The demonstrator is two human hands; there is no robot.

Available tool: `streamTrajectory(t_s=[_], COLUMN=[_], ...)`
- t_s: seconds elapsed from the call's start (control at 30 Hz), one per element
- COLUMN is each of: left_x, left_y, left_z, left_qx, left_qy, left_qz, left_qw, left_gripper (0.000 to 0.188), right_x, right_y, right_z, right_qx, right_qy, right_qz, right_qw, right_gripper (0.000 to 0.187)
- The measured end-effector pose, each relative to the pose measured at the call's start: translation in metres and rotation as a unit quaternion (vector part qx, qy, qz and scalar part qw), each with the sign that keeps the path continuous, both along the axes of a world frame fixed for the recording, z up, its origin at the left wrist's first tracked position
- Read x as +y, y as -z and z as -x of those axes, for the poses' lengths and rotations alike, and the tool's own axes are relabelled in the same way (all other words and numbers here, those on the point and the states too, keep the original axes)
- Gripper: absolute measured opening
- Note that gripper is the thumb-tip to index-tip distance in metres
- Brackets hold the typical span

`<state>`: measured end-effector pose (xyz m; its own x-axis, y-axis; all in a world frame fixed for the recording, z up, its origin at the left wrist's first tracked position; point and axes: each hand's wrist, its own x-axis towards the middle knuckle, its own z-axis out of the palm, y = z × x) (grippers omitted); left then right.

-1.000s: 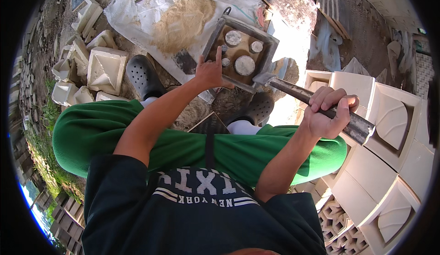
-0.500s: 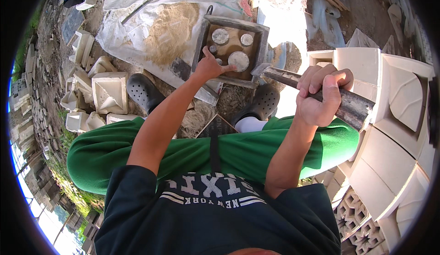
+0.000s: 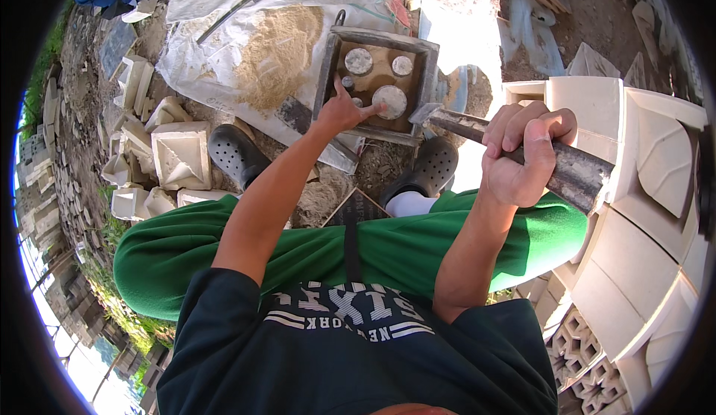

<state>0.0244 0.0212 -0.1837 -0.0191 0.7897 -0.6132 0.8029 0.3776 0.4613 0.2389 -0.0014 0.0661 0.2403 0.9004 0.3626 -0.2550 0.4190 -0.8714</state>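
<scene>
A square dark mould box (image 3: 428, 68) sits on the ground in front of me. Its bed is brown and sandy, with pale round discs (image 3: 359, 61) and small grey pegs standing in it. My left hand (image 3: 343, 113) rests over the near left part of the box, thumb and index finger spread. The thumb touches the large near disc (image 3: 394, 100); some of the other fingers are hidden. My right hand (image 3: 528, 146) grips the thick dark shaft of a hand tool (image 3: 462, 123). The tool tilts, its flat greyish metal end by the box's near right corner.
A pile of sand (image 3: 280, 49) lies on a white sheet (image 3: 201, 64), with a long-bladed tool (image 3: 239, 8) beyond. Pale cast blocks (image 3: 181, 154) are heaped at left; larger ones (image 3: 626, 266) are stacked close at right. A dark flat bar (image 3: 294, 114) lies left of the box.
The view has shifted very slightly. Both hands, the tool and the box hold the same places relative to each other.
</scene>
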Motion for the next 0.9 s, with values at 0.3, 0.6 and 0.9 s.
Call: streamTrajectory(t_s=[0.3,0.6,0.9], left_x=[-0.001,0.0,-0.004], left_y=[-0.005,-0.026,-0.005], left_z=[0.003,0.018,0.022], left_qx=[0.008,0.028,-0.119], left_qy=[0.004,0.032,0.106], left_qz=[-0.002,-0.369,-0.373], left_qw=[1.0,0.928,0.914], left_gripper=[0.151,0.059,0.027], right_x=[0.004,0.005,0.004], right_y=[-0.001,-0.002,0.014], right_z=[0.012,0.038,0.034], right_qx=[-0.038,-0.005,0.011], right_qy=[-0.013,0.163,0.164], right_qz=[-0.021,0.052,0.103], right_qw=[0.999,0.985,0.981], right_gripper=[0.018,0.012,0.012])
